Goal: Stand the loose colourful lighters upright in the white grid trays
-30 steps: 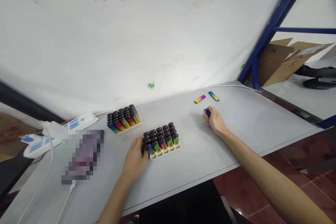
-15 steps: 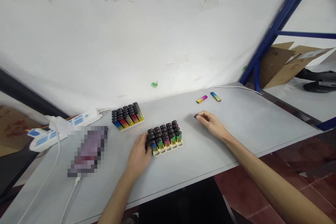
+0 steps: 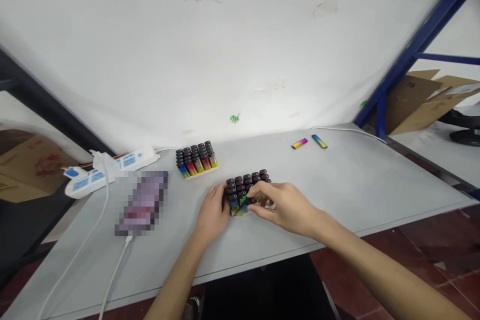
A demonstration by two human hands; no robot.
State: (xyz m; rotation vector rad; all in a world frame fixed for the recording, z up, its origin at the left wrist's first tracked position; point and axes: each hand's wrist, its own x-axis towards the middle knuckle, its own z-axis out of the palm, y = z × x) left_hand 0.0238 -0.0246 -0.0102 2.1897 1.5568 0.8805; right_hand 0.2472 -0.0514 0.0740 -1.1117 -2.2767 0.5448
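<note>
My left hand (image 3: 213,210) is curled against the left side of a pale lighter tray (image 3: 236,214), holding it on the table. Several black-topped lighters (image 3: 240,188) stand upright in rows there. Over the tray's front edge, my right hand (image 3: 287,205) pinches a tilted lighter (image 3: 243,207) between thumb and fingers. That hand covers the right part of the tray. Farther back lie a pink-and-yellow lighter (image 3: 299,144) and a blue-and-yellow lighter (image 3: 319,141), apart from both hands.
A second tray (image 3: 202,172) full of lighters stands near the wall. To the left are a blurred-out phone (image 3: 144,202) with a white cable and a white power strip (image 3: 129,160). Cardboard boxes (image 3: 412,100) sit beyond the blue frame (image 3: 380,115) at right.
My right hand has moved left with the lighter, from bare table to the front of the tray. My left hand stays at the tray's side. The whole view has shifted slightly.
</note>
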